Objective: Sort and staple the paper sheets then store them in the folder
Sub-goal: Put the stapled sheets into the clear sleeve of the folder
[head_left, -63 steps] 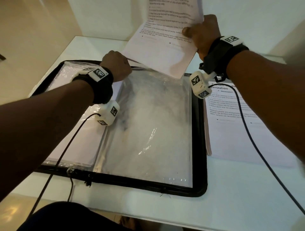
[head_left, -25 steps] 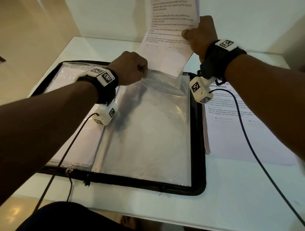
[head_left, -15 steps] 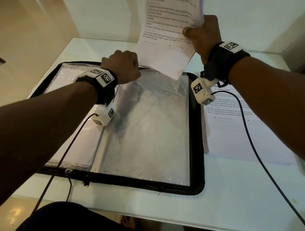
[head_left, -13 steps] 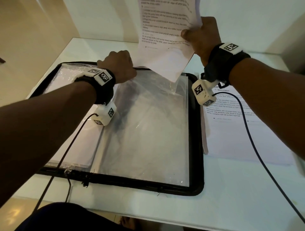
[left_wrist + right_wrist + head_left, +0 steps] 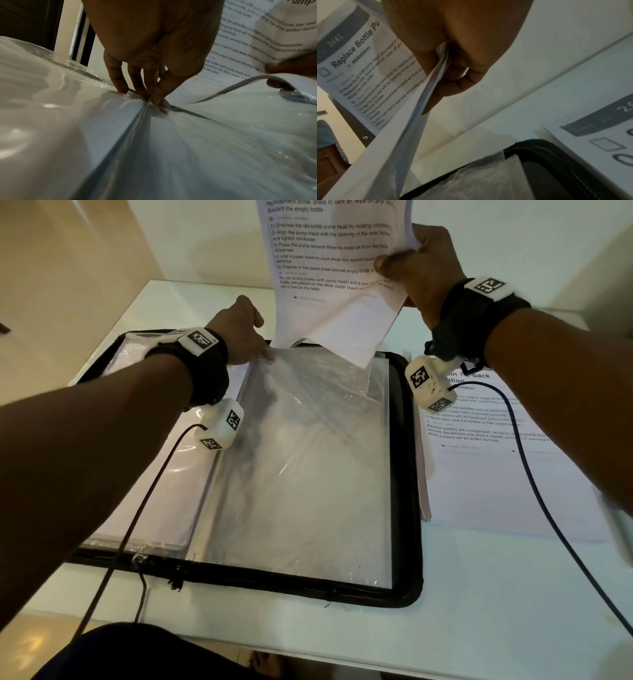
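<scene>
An open black zip folder lies on the white table, its clear plastic sleeves spread flat. My left hand pinches the top edge of the right-hand sleeve near the spine, thumb and fingertips together on the plastic. My right hand grips a set of printed sheets upright by their right edge, thumb in front. The sheets' lower corner dips into the sleeve's mouth. In the right wrist view the sheets read "Replace Bottle Pu…".
Another printed paper stack lies on the table right of the folder, partly under my right forearm. The left sleeve holds white sheets. Wrist camera cables trail over the folder and table. A wall stands just behind the table.
The left hand has moved from a closed fist on the sleeve's top edge to a pinch lifting it. The sheets have come lower, their corner now in the sleeve's mouth.
</scene>
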### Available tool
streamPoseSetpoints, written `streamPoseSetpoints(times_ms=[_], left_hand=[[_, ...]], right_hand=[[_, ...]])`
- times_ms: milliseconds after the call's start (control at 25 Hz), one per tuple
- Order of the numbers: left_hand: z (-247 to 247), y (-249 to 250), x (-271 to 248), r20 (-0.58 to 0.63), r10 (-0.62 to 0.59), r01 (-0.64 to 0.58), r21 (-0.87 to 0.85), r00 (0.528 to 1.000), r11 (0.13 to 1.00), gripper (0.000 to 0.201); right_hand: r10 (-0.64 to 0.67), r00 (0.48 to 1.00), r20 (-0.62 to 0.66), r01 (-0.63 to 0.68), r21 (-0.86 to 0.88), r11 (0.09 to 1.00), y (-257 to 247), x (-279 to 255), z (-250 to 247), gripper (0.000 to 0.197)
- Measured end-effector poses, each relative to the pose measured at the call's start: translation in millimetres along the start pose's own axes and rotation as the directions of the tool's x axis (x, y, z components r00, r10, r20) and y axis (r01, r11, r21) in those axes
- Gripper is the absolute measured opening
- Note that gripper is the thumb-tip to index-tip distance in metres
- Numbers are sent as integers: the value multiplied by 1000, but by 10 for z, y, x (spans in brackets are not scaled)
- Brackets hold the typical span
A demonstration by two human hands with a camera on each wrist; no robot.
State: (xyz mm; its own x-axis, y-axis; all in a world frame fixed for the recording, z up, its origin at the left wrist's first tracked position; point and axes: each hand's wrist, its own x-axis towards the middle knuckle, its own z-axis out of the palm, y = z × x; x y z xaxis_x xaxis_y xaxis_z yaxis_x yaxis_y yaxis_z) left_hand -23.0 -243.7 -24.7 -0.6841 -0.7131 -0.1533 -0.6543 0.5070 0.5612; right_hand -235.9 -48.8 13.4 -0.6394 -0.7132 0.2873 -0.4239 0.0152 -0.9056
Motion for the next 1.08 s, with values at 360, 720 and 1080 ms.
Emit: streamPoseSetpoints(times_ms=[360,720,1080], left_hand=[[-25,2,-22,56,-20,22,-23,998,999,38],[69,194,-429,69,351,-353,12,934,936,20],[241,460,-443,219,416,-456,179,882,872,24]], right_hand=[[-13,1000,-1,13,61,998,85,49,45,25],[13,981,-195,13,132,991,112,43,82,23],[-67,975,-212,101,154,983,-49,18,285,19]])
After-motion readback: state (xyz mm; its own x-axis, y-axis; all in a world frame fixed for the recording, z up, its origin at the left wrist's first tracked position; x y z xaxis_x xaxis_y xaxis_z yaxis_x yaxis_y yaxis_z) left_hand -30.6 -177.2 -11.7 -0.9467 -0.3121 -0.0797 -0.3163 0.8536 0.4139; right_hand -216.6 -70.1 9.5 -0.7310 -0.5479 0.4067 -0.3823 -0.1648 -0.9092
